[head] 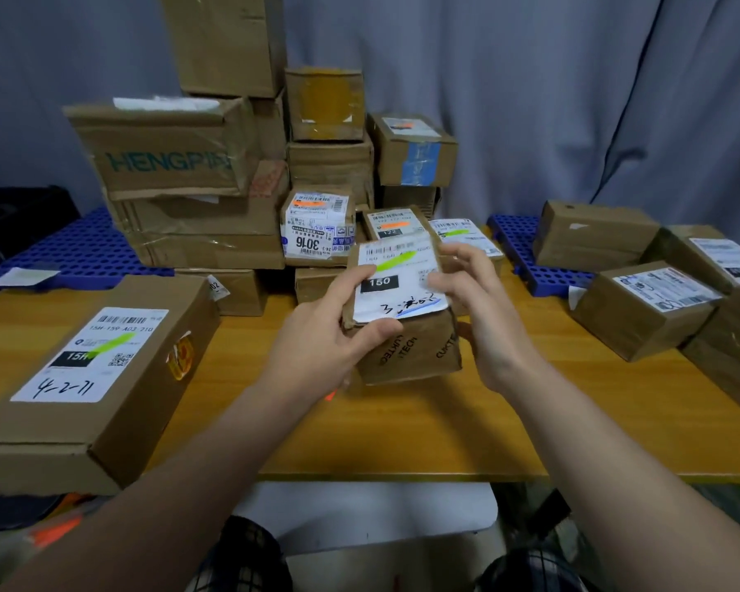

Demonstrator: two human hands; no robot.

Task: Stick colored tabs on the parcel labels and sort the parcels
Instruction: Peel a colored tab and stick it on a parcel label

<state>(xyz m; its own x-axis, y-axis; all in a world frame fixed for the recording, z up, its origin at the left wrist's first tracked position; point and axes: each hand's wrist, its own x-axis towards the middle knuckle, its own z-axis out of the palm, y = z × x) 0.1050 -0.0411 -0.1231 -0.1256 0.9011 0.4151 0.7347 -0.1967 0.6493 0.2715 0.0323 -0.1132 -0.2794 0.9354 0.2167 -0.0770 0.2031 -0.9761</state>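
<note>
While both hands hold it in front of the person, the small box [406, 352] is over the middle of the worktop [402, 429]; whether its bottom touches the wood or hangs just above it cannot be told. Its top is turned up toward the camera, so that the white label [402, 292] can be read and checked. A green tab [391, 261] already lies across the upper part of this label, above the black field with "150".

The left hand [334, 335] grips the box from the left side. Its thumb [359, 277] lies flat on the label just beside the tab, probably to press the tab down, and the other fingers are curled around the left wall. The right hand [483, 309] takes the right side: its fingers [441, 284] are bent, with the tips on the right edge of the label, and the thumb rests against the right wall. With this grip from two sides the box cannot turn while the tab is pressed.

The tabbing of this parcel looks finished, so sorting is the likely step in hand. A large box [116, 378] at the left also has a green mark on its label, and another green-marked parcel [466, 237] lies behind the hands. Two parcels [317, 224] and [396, 224] near the tall stack [180, 164] carry orange marks. The boxes at the right [641, 309] show labels with no colour, so they probably wait for their turn. It seems the colours decide the group.
</note>
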